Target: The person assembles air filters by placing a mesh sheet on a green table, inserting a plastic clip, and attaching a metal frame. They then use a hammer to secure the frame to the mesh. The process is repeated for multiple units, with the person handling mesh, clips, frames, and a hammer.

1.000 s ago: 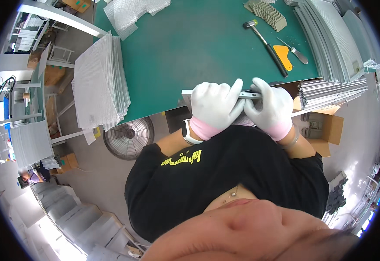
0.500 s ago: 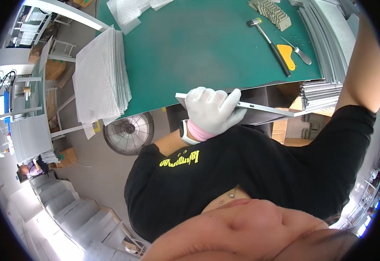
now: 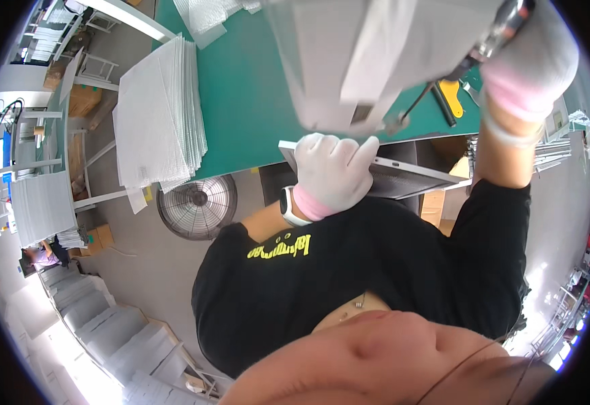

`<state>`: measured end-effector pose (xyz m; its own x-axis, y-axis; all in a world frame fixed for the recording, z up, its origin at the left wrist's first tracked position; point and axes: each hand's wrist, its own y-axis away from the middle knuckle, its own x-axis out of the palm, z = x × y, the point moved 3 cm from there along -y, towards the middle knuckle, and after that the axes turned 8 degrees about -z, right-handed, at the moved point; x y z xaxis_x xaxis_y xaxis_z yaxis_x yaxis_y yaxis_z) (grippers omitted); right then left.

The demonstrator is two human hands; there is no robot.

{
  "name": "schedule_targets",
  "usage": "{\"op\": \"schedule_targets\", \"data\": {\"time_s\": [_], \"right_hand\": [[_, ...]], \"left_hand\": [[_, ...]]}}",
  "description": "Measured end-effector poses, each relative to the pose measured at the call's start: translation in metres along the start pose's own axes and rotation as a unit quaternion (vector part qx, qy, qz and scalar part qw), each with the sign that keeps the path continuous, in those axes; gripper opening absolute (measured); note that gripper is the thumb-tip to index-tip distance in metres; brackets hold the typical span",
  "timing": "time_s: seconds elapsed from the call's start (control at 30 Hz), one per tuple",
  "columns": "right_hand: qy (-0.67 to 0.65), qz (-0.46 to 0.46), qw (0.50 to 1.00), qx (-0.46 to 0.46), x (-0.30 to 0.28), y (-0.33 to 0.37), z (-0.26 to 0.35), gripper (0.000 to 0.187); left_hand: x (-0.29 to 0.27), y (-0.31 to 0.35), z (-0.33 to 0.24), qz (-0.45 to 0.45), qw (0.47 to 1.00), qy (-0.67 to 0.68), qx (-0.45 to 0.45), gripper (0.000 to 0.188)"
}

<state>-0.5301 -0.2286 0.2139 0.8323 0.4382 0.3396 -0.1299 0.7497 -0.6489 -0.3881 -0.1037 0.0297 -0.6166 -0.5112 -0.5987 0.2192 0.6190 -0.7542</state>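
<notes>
Grey metal, flat and thin with a pale framed edge: this long rectangular panel lies along the near edge of the green tabletop and juts past it toward the person's chest. The left hand, in a white knit glove with a pink cuff, is clenched over the panel's left end, fingers wrapped over its upper face. A white band with a dark face sits on that wrist.

The right hand, gloved the same way, is raised high and close to the camera, closed around the handle of a slim metal tool whose dark shaft angles down toward the tabletop. A large blurred sheet of pale grey material fills the top middle of the view beside that hand; whether the hand also holds it cannot be told.

Behind the shaft, a yellow-handled tool lies on the green surface. At the left end of the tabletop rests a thick stack of white ribbed sheets, with a crumpled clear plastic wrap farther back. More stacked metal panels show at the right edge. Below the tabletop, a round floor fan with a wire grille stands on the grey floor, and a brown cardboard box sits under the panel's right end.
</notes>
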Motion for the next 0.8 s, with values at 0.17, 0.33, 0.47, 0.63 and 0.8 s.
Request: {"op": "schedule_targets", "data": {"time_s": [0.17, 0.33, 0.47, 0.63, 0.8], "right_hand": [[-0.098, -0.059, 0.993, 0.004, 0.007, 0.011, -0.007, 0.048], [-0.051, -0.063, 0.997, 0.015, 0.018, 0.016, -0.002, 0.048], [-0.049, -0.057, 0.996, 0.04, 0.019, 0.019, 0.0, 0.042], [-0.076, -0.088, 0.983, 0.14, 0.015, 0.026, -0.005, 0.039], [0.024, -0.099, 0.976, 0.195, -0.009, 0.064, -0.02, 0.028]], "left_hand": [[0.003, 0.001, 0.0, 0.026, 0.999, 0.004, -0.022, 0.033], [0.004, 0.004, 0.0, 0.0, 0.999, 0.02, -0.031, 0.029], [0.0, 0.004, -0.005, 0.007, 0.999, 0.01, -0.045, 0.03], [0.002, 0.001, -0.006, -0.018, 0.999, 0.03, -0.019, 0.032], [0.003, 0.005, -0.007, -0.023, 0.998, 0.051, -0.007, 0.034]]}}
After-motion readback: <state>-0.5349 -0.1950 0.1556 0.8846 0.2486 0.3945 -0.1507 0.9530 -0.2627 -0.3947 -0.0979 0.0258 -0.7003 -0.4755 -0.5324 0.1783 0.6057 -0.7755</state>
